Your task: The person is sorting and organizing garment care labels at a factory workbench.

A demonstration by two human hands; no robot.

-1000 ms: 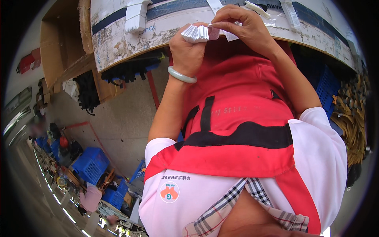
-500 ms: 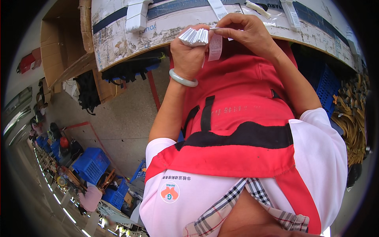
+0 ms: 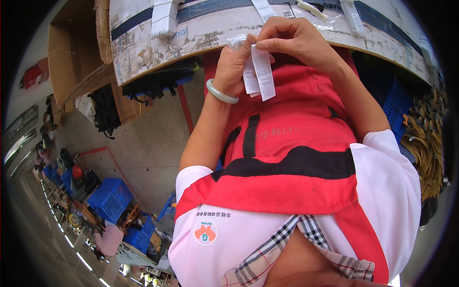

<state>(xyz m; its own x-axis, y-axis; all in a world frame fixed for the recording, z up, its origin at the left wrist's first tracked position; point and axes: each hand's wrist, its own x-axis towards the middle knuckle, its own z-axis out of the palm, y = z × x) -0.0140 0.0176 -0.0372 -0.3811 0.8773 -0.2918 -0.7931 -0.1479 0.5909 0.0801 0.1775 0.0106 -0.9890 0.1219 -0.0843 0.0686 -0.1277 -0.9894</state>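
Both hands are raised in front of my red and white apron, at the edge of a worn work table (image 3: 191,33). My left hand (image 3: 233,64), with a pale green bangle (image 3: 221,93) on its wrist, grips a small stack of white paper labels (image 3: 249,76). My right hand (image 3: 299,40) pinches the top of one long white label (image 3: 264,72) between thumb and forefinger. That label hangs down in front of the stack.
Loose white labels (image 3: 165,16) lie on the table. An open cardboard box (image 3: 71,57) stands at the left, with black straps (image 3: 155,83) below the table. Blue crates (image 3: 112,198) sit on the floor at left, another blue crate (image 3: 392,100) and tan straps (image 3: 425,143) at right.
The labels were fanned out in my left hand. Now my right hand has drawn one label out, and it hangs straight down in front of the stack.
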